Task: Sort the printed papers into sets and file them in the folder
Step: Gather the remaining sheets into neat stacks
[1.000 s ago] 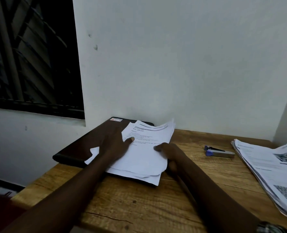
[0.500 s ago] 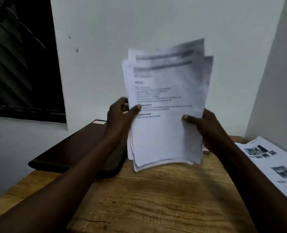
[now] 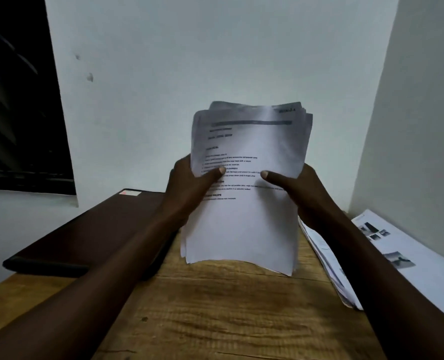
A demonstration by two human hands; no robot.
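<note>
A: Status on the filing?

B: Early, by my read. I see the sheaf of white printed papers (image 3: 244, 216) upright, mid-frame, over the wooden tabletop (image 3: 215, 313). The left hand (image 3: 189, 188) grips its left edge and the right hand (image 3: 302, 196) its right edge. Thumbs on the front page, fingers behind.

A: Standing on the wood?

B: Can't tell. The bottom edge is at or just above the surface. My guess is one set being squared up.

A: Folder?

B: The dark brown flat folder (image 3: 85, 235) lies at the left of the tabletop, near the sheaf. It looks closed. I see nothing filed in it.

A: What's left?

B: The second pile of white printed sheets (image 3: 402, 266), some with photos, lies at the right, fanned out. So at most one set is gathered, nothing is in the folder and the right pile isn't sorted. Most of the job is ahead.

A: Delta vs earlier?

B: One second ago the sheaf lay flat, partly on the folder and partly on the wood, both hands on top. Half a second ago it was lifted high, with the top splayed. Now it's lower, top edges closer together but still ragged. Same two-sided grip.
</note>
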